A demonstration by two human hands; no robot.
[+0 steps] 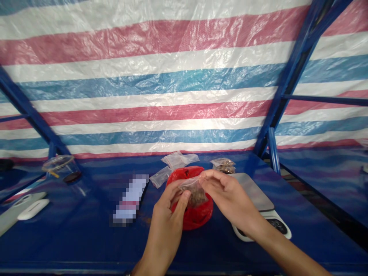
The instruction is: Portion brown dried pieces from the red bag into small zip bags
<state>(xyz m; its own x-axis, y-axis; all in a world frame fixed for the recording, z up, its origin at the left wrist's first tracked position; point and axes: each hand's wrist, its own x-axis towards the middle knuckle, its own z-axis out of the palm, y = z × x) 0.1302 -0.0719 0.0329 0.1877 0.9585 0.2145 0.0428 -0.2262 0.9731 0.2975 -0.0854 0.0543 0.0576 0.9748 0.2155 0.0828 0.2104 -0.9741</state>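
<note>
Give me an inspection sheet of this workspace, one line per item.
Surface: glossy blue table top, reflecting the tarp.
Job's things: small clear bag of brown granules, held in front of a red plastic bag; digital scale to its right.
Clutter: clear plastic bags, small filled bags, clear cup, blurred packet, white oval object.
Grippers: left hand and right hand both grip the small clear bag.
Cables: nothing seen.
Surroundings: striped tarp behind a blue metal frame.
</note>
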